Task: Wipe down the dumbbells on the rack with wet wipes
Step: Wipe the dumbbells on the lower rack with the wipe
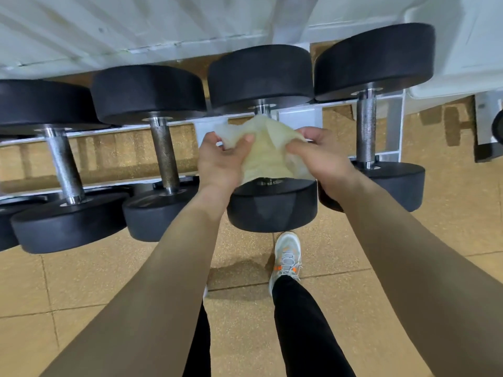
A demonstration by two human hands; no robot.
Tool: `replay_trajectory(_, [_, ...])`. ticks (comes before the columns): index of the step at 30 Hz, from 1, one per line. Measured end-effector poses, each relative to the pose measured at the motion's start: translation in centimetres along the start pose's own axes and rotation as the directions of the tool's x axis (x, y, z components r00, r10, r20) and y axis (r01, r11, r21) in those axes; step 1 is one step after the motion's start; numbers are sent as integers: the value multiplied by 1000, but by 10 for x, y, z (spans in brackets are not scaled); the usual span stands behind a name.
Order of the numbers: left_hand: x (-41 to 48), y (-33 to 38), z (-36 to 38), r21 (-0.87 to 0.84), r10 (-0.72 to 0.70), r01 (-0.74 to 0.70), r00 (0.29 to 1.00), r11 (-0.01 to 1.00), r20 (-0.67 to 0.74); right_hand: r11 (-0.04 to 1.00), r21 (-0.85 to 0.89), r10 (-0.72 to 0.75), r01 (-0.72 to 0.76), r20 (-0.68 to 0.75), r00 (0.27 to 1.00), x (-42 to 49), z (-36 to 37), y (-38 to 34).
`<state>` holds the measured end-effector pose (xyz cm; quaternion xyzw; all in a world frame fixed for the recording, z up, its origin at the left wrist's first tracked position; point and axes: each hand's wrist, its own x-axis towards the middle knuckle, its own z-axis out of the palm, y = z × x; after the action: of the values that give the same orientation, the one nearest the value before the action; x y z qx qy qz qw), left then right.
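The rack point(299, 118) carries a row of black, round-headed dumbbells laid across its two rails, far heads toward the wall and near heads overhanging the front rail. The dumbbell being wiped point(272, 208) sits second from the rack's right end. The wet wipe point(261, 153) is draped over its handle and hides nearly all the metal between the two heads.

Both hands hold the wipe. The left hand point(220, 159) pinches its left edge with curled fingers and the thumb pressed on the cloth. The right hand point(324, 156) has its fingers curled round the bunched right side.

To do this step well, I would close the wipe fully round the handle, then twist and slide it from collar to collar so the knurling is cleaned all the way round. The inner faces of the heads could be rubbed before moving on. A fresh fold of the wipe should face the metal, and the dumbbell should stay seated on the rails.

No wipe pack or bin shows. The rack is the only holder; it also bears the end dumbbell point(367, 126) and two left neighbours point(164, 156) point(62, 164).
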<state>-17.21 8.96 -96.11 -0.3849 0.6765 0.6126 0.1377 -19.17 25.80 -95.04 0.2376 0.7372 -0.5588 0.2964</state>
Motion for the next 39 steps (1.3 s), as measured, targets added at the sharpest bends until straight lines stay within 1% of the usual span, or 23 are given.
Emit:
replay_trajectory(2, [9,0,1,8,5,-5,999,1000,-42,990,138,16,-28,89,996,10,-7,-1])
replay_trajectory(3, [13,1,0,13,14,-13,998,1000,-55,975,211,49,-74,124,991,14,-11,0])
replay_trajectory(5, [18,-1,-1,16,35,-34,998,999,-58,947,285,125,-151,106,986,23,-17,2])
replay_trajectory(6, [21,-4,-2,29,47,-46,997,999,-57,949,271,146,-159,65,987,29,-18,6])
replay_trajectory(8, [24,-10,-2,71,95,-92,994,993,-45,971,190,154,-146,-30,988,37,-15,12])
replay_trajectory(10, [27,-18,0,142,147,-142,989,980,-24,988,85,135,-125,-120,984,42,-10,18])
replay_trajectory(13, [35,-26,5,204,152,-145,988,968,-23,996,46,89,-81,-206,974,42,-5,19])
replay_trajectory(15, [37,-26,8,190,184,-168,981,967,-69,999,54,11,4,-279,960,42,-1,19])
replay_trajectory(17, [33,-22,13,201,201,-163,962,966,-185,998,45,-31,49,-339,940,39,4,19])
replay_trajectory(19, [26,-22,20,237,215,-140,920,961,-327,999,-42,-48,34,-406,913,32,10,22])
replay_trajectory(20, [22,-22,23,263,234,-141,900,954,-368,995,-84,-77,45,-425,902,25,14,25])
replay_trajectory(21, [17,-22,27,278,250,-148,891,949,-380,991,-109,-120,81,-425,897,18,17,29])
replay_trajectory(22, [14,-22,31,279,240,-140,899,950,-366,985,-126,-160,118,-413,897,12,22,33])
replay_trajectory(24, [13,-24,43,225,137,-75,952,971,-274,982,-152,-164,113,-378,911,4,32,42])
replay_trajectory(26, [17,-21,54,206,14,8,995,978,-103,977,-206,-129,50,-391,911,-1,41,47])
replay_trajectory(28, [27,-15,64,264,-81,66,996,962,46,970,-237,-156,48,-465,872,-4,46,47])
replay_trajectory(29, [32,-13,68,278,-125,98,989,956,80,971,-230,-169,59,-491,855,-4,47,46])
replay_trajectory(32, [45,-9,74,236,-206,179,974,955,97,982,-184,-137,49,-505,852,-5,49,45])
replay_trajectory(36, [63,1,74,65,-254,247,955,967,150,987,-151,-127,53,-535,835,-6,51,42])
replay_trajectory(39, [75,7,74,-61,-272,288,943,956,195,985,-168,-121,37,-528,841,-5,51,44])
